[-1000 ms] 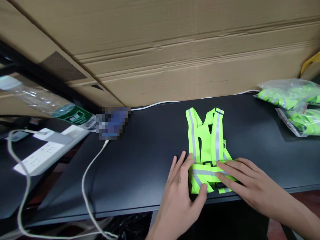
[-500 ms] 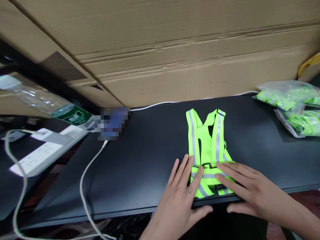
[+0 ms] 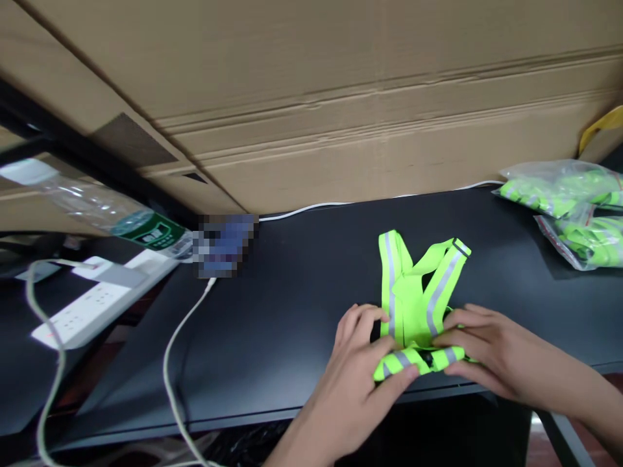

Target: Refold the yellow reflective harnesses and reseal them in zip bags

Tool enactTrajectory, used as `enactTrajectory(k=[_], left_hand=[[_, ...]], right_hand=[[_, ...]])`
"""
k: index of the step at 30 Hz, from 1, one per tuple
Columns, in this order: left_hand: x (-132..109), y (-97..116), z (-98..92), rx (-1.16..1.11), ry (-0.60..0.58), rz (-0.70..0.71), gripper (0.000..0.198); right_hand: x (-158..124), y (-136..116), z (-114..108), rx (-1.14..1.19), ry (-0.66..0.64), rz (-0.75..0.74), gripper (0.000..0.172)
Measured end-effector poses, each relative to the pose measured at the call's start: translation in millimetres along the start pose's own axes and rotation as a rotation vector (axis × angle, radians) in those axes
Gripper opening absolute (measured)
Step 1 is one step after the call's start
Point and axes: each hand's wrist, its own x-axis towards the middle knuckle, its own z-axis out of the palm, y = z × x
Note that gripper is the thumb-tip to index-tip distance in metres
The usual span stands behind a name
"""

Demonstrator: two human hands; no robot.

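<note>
A fluorescent yellow-green reflective safety vest (image 3: 411,305) with silver stripes lies on the black desk, its straps pointing away from me. My left hand (image 3: 353,370) curls around the left end of the vest's lower band, with fingers bent over it. My right hand (image 3: 487,350) presses in from the right and grips the same band near a small black buckle. The band is gathered between my hands, which hide part of the vest's lower section.
Two clear plastic bags (image 3: 559,188) of folded green vests lie at the right. A large cardboard box (image 3: 311,97) stands behind the black desk (image 3: 272,337). At the left are a white power strip (image 3: 82,311), a plastic bottle (image 3: 97,207), white cables and a pixelated object.
My flat hands have curled and closed on the lower band, which is now gathered and raised. The vest's straps have shifted right and splayed apart.
</note>
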Motion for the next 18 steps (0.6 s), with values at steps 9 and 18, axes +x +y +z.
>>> enactTrajectory(k=[9, 18], left_hand=[[28, -12, -3.4, -0.007, -0.003, -0.107, 0.031], [32, -19, 20.2, 0.215, 0.364, 0.052, 0.026]], right_hand=[[10, 28, 13, -0.009, 0.002, 0.087, 0.037], [17, 28, 38, -0.510, 0.367, 0.284, 0.047]])
